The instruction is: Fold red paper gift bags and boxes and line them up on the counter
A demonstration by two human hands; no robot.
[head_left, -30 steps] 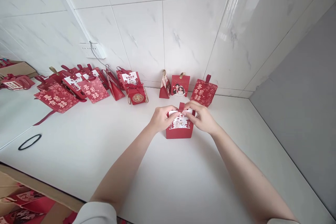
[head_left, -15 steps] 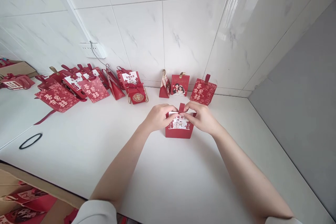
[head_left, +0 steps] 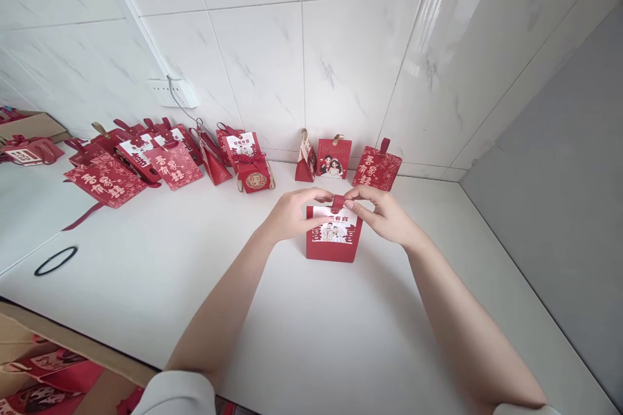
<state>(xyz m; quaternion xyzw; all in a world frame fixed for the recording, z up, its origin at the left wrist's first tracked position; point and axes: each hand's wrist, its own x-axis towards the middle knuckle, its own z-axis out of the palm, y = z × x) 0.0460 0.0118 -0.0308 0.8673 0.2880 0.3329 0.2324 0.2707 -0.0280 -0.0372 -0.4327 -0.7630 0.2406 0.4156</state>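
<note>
A red gift box (head_left: 331, 251) with a white printed panel of a couple and characters stands upright on the table before me. From its top rises a dark red ribbon loop (head_left: 339, 201). My right hand (head_left: 387, 215) pinches the right edge of the loop between thumb and forefinger. On the other side, my left hand (head_left: 291, 213) is open, its thumb in front of the panel and its fingertips just left of the loop. The thumb covers part of the printed characters.
Behind my hands stand a triangular box (head_left: 305, 162), a box with a cartoon couple (head_left: 333, 157) and a patterned box (head_left: 376, 167). Several red boxes (head_left: 109, 180) crowd the left. A black ring (head_left: 56, 261) lies on the white table (head_left: 311, 337); a carton (head_left: 92, 353) sits below.
My hands have moved apart from the box's top edge. The left thumb has come away from the ribbon, and more of the printed panel shows.
</note>
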